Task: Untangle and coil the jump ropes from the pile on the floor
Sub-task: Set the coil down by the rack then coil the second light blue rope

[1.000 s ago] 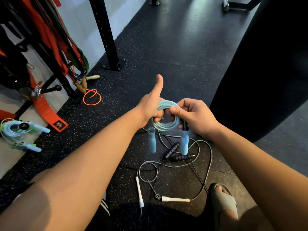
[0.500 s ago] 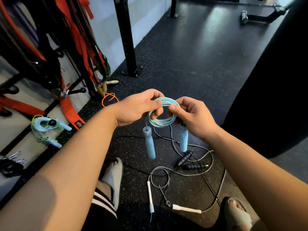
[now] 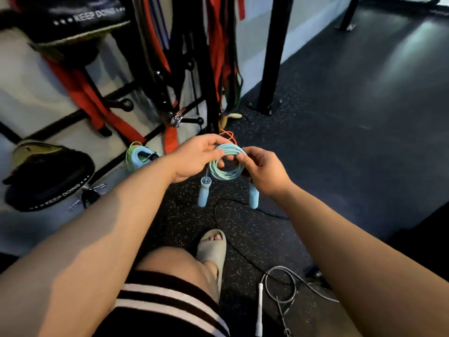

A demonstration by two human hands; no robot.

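A light blue jump rope (image 3: 226, 170) is wound into a small coil in front of me, above the floor. My left hand (image 3: 194, 158) grips the coil's left side and my right hand (image 3: 263, 171) pinches its right side. Its two blue handles (image 3: 203, 194) hang down below the coil. On the floor at the lower right lies a grey rope with a white handle (image 3: 260, 310), partly hidden by my right arm. A thin black rope (image 3: 239, 251) trails across the floor below my hands.
A coiled blue and green rope (image 3: 139, 158) lies left of my hands, an orange rope (image 3: 228, 135) behind them. A rack with red and black straps (image 3: 213, 45) stands at the back left beside a black post (image 3: 273, 57). A black pad (image 3: 48, 176) lies far left. My sandalled foot (image 3: 213, 249) is below.
My view and both hands have swung left toward the rack, carrying the blue coil. My left thumb came down onto the coil. The floor pile has slid to the lower right.
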